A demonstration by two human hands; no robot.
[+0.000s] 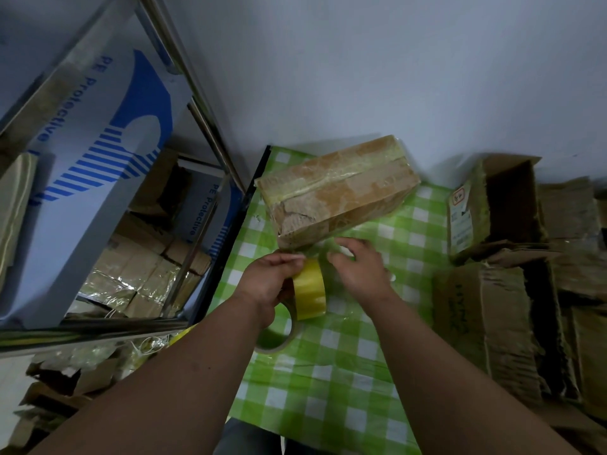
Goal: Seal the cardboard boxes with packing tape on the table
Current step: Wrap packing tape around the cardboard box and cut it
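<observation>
A closed cardboard box (338, 188), wrapped in clear tape with a torn near corner, lies at the far end of the green checked table (345, 389). My left hand (269, 280) grips a yellowish roll of packing tape (308, 290) just in front of the box. My right hand (358, 264) is beside the roll, its fingers curled at the free end of the clear tape. Whether they pinch it is blurred. Both hands hover a little above the tablecloth.
Worn open cardboard boxes (499, 208) are piled along the right side. A metal shelf rack (203, 103) stands at the left with blue-and-white cartons (98, 178) and taped parcels (138, 277). Cardboard scraps (59, 389) lie on the floor below it. A white wall is behind the table.
</observation>
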